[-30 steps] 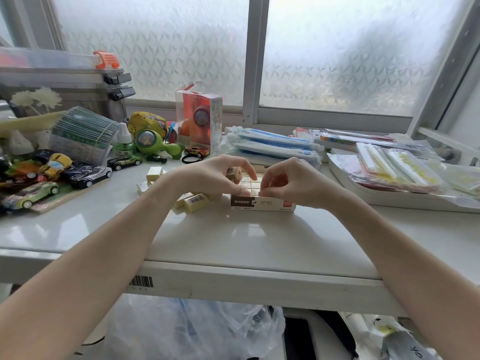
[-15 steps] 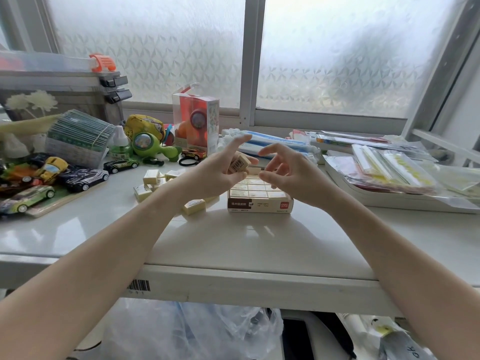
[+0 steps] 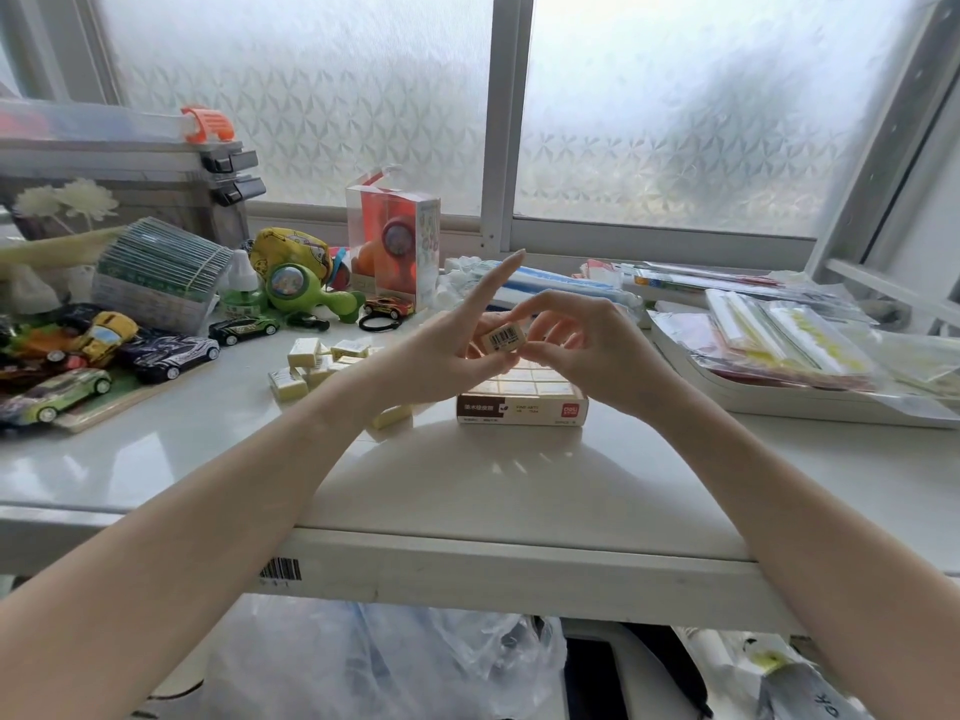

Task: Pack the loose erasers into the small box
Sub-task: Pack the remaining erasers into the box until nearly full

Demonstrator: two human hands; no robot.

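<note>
Both hands were raised just above the small box (image 3: 522, 402), and between them they held one eraser (image 3: 503, 339), a small pale yellow block with a printed barcode on its wrapper; the left hand (image 3: 441, 356) pinched it from the left side with thumb and lower fingers, while its index finger stood out straight and pointed up; the right hand (image 3: 587, 350) had its fingers curled and touched the right end of the same eraser. The box was a low cardboard tray with a brown and white front; inside it lay flat rows of square erasers, close together like tiles. It stood on the smooth, glossy white table (image 3: 467, 485). To the left of the box, near the left wrist, the loose erasers (image 3: 311, 363) lay in a small heap; one more eraser (image 3: 392, 415) lay apart, just beside the box. Further left were shiny toy cars (image 3: 171, 353).
</note>
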